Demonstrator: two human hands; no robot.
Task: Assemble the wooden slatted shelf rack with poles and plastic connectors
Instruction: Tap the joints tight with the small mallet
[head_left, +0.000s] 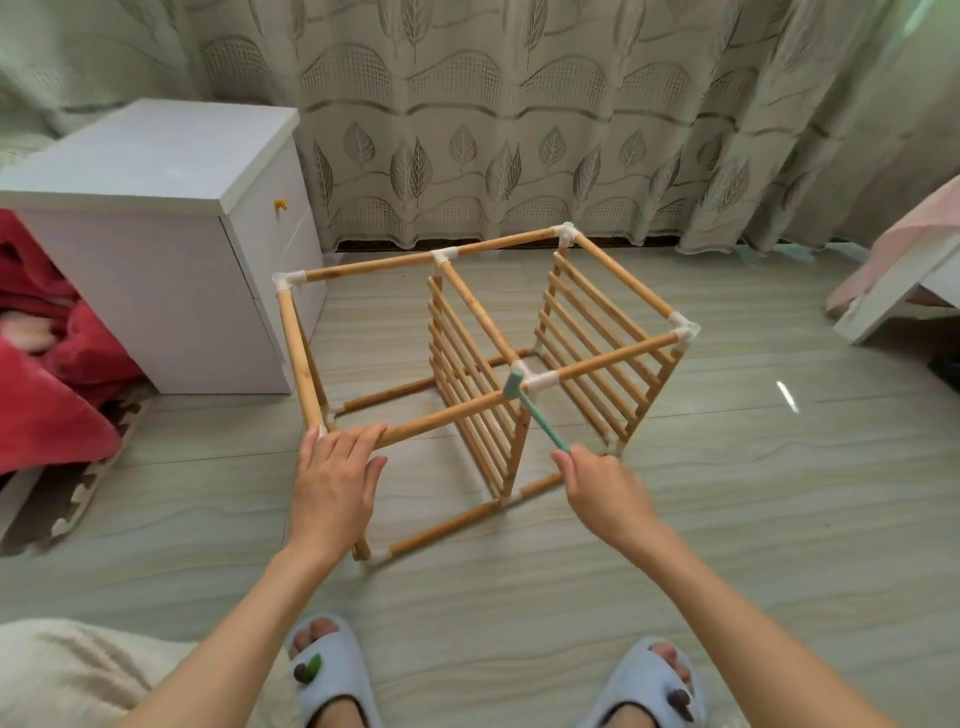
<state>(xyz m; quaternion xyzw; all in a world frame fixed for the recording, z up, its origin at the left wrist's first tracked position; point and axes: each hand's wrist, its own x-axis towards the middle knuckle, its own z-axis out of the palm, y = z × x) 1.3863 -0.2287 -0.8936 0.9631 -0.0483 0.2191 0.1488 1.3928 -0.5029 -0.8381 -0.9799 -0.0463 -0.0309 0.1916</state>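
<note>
Nearest: two feet in pale blue open-toed slippers, left (332, 675) and right (652, 686), planted on the grey wood-grain floor (519, 597); a cream fleecy blanket (78, 670) at the near left corner. Left hand (335, 480) lies palm-down with fingers nearly straight on the near left top corner of the wooden rack, fingertips touching the near top pole (441, 418); it curls round nothing. Right hand (605, 493) grips the handle of a small teal plastic mallet (535, 410), fingers wrapped round the handle's near end; the mallet head sits against the white plastic T-connector (537, 380) at the middle of the near top rail. The wooden slatted shelf rack (483, 364) stands on the floor mid-scene, a box of light bamboo poles joined by white plastic connectors, with two slatted panels set upright, one at the centre (470, 384), one at the right end (597, 338). Left of it, a white bedside cabinet (171, 249) with a small yellow knob; beside that, red bedding (41, 374) over a brown foam mat. Far right, edge of a white frame with pink fabric (909, 249). Farthest: beige leaf-patterned curtain (519, 130) reaching the floor.
</note>
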